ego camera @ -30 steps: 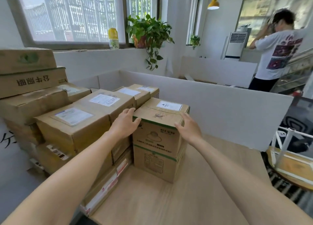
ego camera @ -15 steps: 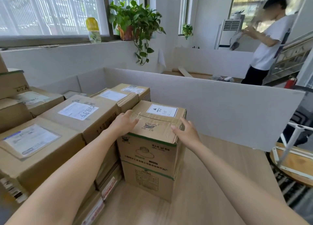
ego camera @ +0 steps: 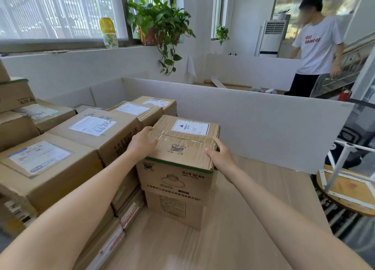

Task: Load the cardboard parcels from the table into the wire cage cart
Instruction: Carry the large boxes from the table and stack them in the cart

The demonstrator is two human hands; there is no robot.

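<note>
My hands have moved up from the sides of the top parcel (ego camera: 182,154) onto its upper edges. My left hand (ego camera: 142,141) now sits over the left top edge with the thumb on the taped lid. My right hand (ego camera: 220,157) grips the right top edge, thumb on the lid and fingers curling down the far side. The hands are apart, with the parcel clamped between them.

I have also leaned in, so the parcel looks bigger and its HEAVY label (ego camera: 190,127) is now readable. The parcel still rests on the lower parcel (ego camera: 174,206), which stands on the table (ego camera: 253,219). It is just beside the other stacked parcels (ego camera: 97,131) on my left. Its near face now seems to overhang the lower one a little on the left, so I judge it has begun to shift but has not lifted.

For the task, this means the grasp is made and the lift comes next. Given the label, I expect real weight and may want a hold lower down. The wire cage cart is not in view, so I will have to turn to find it.
</note>
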